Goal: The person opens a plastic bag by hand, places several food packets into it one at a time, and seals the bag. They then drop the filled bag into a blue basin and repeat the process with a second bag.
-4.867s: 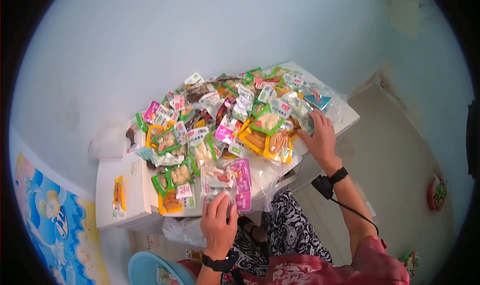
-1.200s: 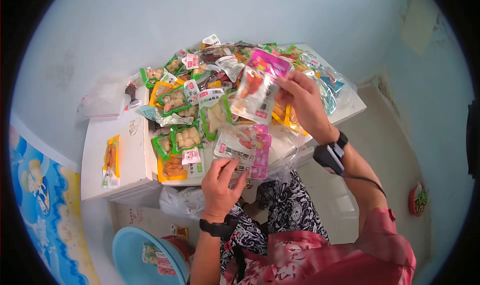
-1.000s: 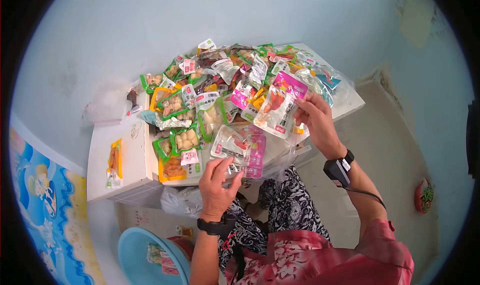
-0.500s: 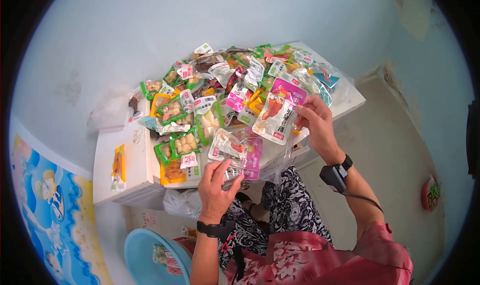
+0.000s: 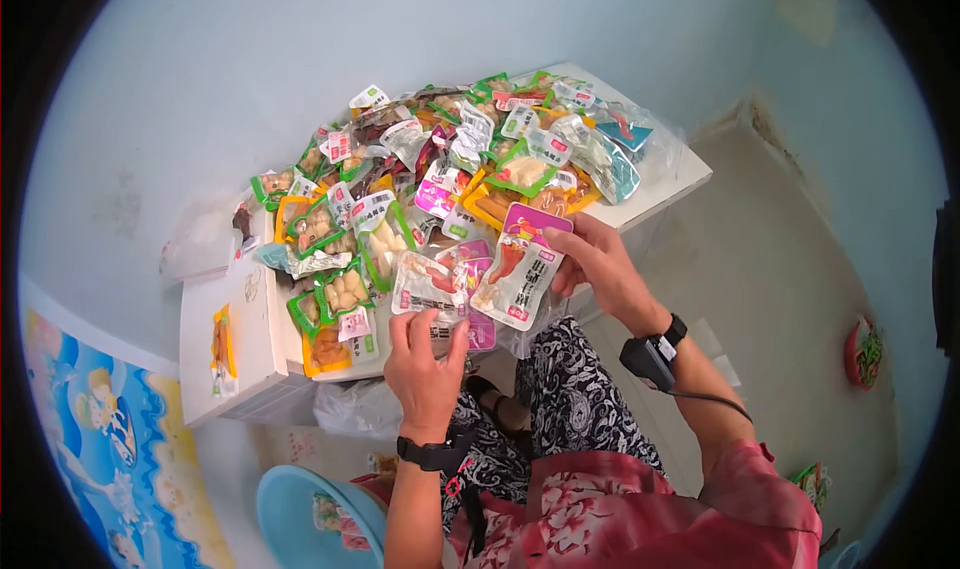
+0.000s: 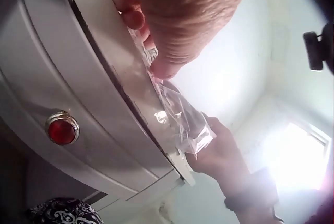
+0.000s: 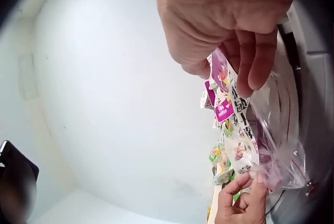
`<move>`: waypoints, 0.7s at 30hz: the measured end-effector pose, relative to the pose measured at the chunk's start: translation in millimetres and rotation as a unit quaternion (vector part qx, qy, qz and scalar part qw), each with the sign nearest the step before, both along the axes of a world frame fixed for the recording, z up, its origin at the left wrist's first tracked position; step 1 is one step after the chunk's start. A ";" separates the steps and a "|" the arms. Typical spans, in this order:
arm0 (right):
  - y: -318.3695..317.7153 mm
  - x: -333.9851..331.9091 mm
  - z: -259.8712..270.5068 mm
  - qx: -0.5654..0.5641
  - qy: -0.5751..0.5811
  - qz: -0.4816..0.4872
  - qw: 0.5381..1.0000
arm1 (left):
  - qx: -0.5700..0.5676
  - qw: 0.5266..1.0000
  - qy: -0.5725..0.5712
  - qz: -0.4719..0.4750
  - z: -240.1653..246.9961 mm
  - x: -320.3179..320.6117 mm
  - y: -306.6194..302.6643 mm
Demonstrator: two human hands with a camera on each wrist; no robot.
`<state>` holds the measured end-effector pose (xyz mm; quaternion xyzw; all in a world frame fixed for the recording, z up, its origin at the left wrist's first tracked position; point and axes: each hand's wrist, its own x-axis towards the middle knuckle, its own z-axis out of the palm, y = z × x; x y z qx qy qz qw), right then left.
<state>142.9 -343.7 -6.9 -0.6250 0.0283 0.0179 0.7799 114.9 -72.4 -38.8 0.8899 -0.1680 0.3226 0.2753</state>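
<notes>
In the head view my right hand pinches the upper right side of a white-and-purple vacuum-sealed snack packet. This packet overlaps the small stack of similar purple-and-white packets at the table's front edge. My left hand grips the near edge of that stack between thumb and fingers. The right wrist view shows the left thumb and fingers pinching the packets' end, with clear plastic beside them. In the left wrist view the left thumb lies against the clear plastic.
A large heap of sealed food packets covers the white table. A yellow-edged packet lies on the left part. A blue basin with packets inside stands on the floor at left. A drawer with a red knob faces the person.
My right hand reached the heap's right side earlier, then lifted a purple-and-white packet. It has since come down and left with it, onto the stack by my left hand, which stays at the stack.
</notes>
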 end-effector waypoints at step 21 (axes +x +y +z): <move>-16.6 -77.7 -38.3 0.072 -0.084 -0.233 0.966 | -0.020 0.996 0.055 0.069 4.6 11.7 -20.4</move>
